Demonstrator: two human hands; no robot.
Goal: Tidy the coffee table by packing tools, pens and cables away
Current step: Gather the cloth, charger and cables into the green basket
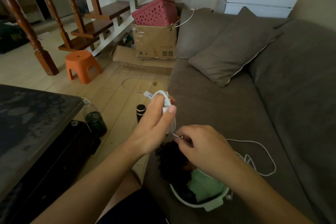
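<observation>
My left hand [154,123] grips a coiled white cable [166,102], its loops wound around the fingers and its plug end sticking out at the top left. Just below it, my right hand [201,147] pinches the thin loose end of that cable. The slack trails in loops [261,160] across the brown sofa seat [227,114] to my right. Under my hands, a light green basket [207,203] on the sofa's front edge holds dark items and a green cloth. The dark coffee table [32,123] is at the left.
On the floor between table and sofa stand a dark bottle [94,120] and a black flask [141,112], with another white cable [138,82] beyond. An orange stool [81,65], a cardboard box [156,42] under a pink basket, and a staircase lie farther back. A grey cushion [231,47] lies on the sofa.
</observation>
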